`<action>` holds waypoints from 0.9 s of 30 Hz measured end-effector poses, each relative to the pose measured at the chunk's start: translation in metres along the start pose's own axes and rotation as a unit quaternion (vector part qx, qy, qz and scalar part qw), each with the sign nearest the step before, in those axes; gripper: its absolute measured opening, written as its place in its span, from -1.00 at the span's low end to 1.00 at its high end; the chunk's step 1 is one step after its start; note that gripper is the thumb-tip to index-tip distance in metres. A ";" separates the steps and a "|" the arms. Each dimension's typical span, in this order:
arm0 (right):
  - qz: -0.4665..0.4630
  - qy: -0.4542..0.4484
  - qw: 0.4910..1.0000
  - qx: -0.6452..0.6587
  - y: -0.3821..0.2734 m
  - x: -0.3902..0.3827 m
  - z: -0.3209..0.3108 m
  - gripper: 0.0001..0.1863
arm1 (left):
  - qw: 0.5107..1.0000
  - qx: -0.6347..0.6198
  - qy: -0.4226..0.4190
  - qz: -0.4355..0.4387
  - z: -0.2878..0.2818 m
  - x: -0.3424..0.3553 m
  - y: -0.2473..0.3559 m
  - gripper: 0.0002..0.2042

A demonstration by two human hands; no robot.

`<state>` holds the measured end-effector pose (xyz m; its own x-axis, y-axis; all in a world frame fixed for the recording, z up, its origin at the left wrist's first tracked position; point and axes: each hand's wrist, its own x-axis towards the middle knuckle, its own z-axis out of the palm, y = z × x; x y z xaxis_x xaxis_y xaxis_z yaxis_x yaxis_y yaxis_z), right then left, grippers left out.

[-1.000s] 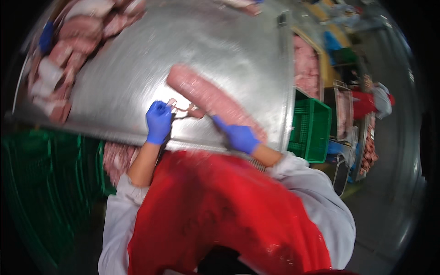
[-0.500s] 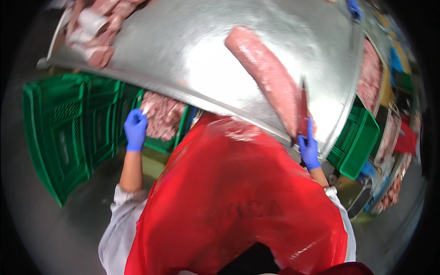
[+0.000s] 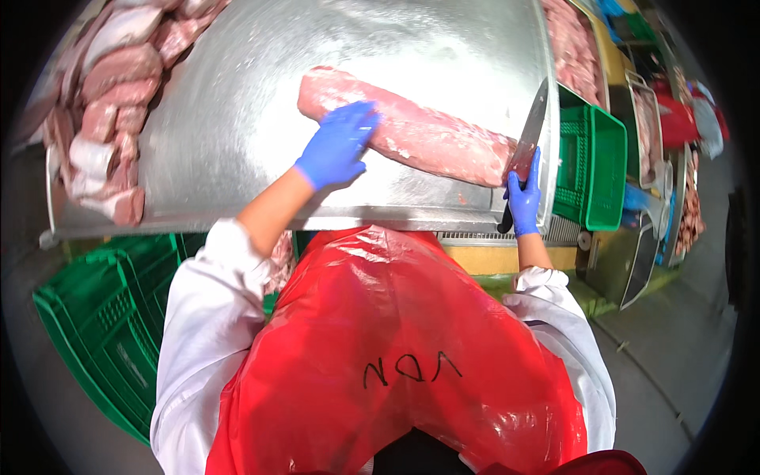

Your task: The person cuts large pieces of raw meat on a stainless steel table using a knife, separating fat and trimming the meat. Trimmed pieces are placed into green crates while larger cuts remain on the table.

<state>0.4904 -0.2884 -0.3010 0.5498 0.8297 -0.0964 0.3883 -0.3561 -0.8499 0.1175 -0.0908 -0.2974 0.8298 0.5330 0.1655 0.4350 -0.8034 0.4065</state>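
A long pale-pink piece of boneless meat, like a pork loin [image 3: 431,136], lies across the shiny metal table [image 3: 237,119]. My left hand [image 3: 336,149], in a blue glove, rests on its left part with fingers stretched out. At the other end of the loin, my right hand [image 3: 525,199], also gloved in blue, grips a knife [image 3: 535,117] by its dark handle. The blade points up and away, close beside the loin's right end; whether they touch I cannot tell.
Several cut meat pieces [image 3: 119,103] are heaped at the table's left edge. Green crates [image 3: 103,317] stand below on the left, with meat trimmings [image 3: 281,261] partly hidden by my arm. Right of the table is a green bin [image 3: 590,166], near a container of meat [image 3: 571,47].
My left hand has come up from beside the crate of trimmings onto the loin. The view has turned, so the loin lies more crosswise. The knife stays in my right hand.
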 end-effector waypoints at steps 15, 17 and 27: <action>0.126 0.194 0.955 0.187 0.039 -0.136 -0.062 -0.07 | 0.953 0.045 -0.163 -0.250 0.057 0.178 0.065 -0.24; 0.128 0.185 0.954 0.198 0.044 -0.132 -0.072 -0.06 | 0.936 0.018 -0.156 -0.314 0.048 0.188 0.055 -0.17; 0.116 0.093 0.966 0.213 0.080 -0.080 -0.106 -0.07 | 0.572 -0.708 0.083 -0.406 -0.015 0.168 0.008 -0.28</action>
<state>0.5564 -0.4286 -0.3065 0.7236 0.6438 -0.2488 -0.0783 -0.2815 -0.9564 0.2552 -0.0033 -0.2533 0.4593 0.6901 -0.5592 -0.1640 0.6846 0.7102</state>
